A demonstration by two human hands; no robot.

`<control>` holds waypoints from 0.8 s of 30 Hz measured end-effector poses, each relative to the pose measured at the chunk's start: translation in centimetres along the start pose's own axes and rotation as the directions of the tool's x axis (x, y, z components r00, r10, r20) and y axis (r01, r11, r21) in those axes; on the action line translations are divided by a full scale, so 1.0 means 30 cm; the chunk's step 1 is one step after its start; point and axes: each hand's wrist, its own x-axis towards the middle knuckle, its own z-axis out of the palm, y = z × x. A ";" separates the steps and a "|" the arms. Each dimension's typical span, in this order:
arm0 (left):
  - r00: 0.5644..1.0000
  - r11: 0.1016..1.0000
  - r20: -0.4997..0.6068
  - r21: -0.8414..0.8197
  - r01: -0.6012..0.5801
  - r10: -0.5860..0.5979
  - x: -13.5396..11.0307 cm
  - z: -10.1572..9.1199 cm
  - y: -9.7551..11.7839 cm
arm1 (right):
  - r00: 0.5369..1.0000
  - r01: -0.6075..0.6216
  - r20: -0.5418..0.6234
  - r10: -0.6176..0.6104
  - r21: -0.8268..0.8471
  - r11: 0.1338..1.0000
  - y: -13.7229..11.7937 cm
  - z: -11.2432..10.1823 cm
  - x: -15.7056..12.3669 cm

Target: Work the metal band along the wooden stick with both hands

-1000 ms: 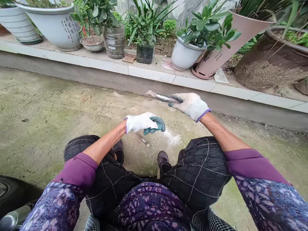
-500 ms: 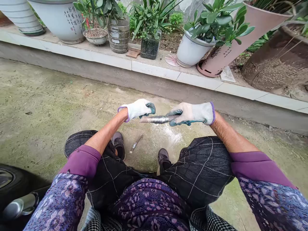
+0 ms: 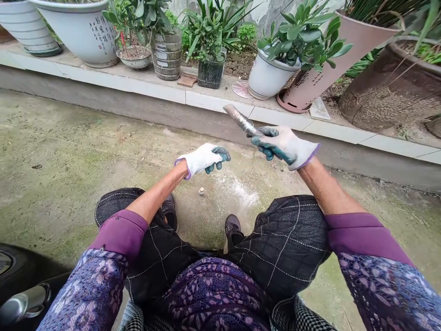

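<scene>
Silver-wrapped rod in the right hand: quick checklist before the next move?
Right hand grip on the silver-wrapped rod: ok, gloved fingers closed round it.
Left hand: ok, gloved and holding nothing.
Rod tip's gap to the white-tiled kerb: cannot tell from this view.
Small pale piece on the concrete ground: cannot tell what it is.
White powder beyond the right shoe: not ok, it lies loose on the ground.

brushed chinese characters on a white ceramic planter (image 3: 81, 37) and a pink planter (image 3: 319, 69), too small to read
</scene>
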 end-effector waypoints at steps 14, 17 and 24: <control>0.999 0.991 -0.008 0.128 0.032 -0.031 0.012 0.019 -0.005 | 0.982 0.048 0.148 0.117 -0.797 0.602 0.028 0.124 0.059; 1.000 1.000 -0.016 0.018 0.019 -0.019 0.013 0.034 -0.015 | 1.000 -0.016 -0.002 0.018 -0.644 0.765 0.019 0.073 0.061; 0.997 0.999 -0.077 -0.046 -0.026 0.022 0.033 -0.013 -0.022 | 0.965 0.062 0.255 -0.059 -0.003 0.998 -0.064 0.049 -0.047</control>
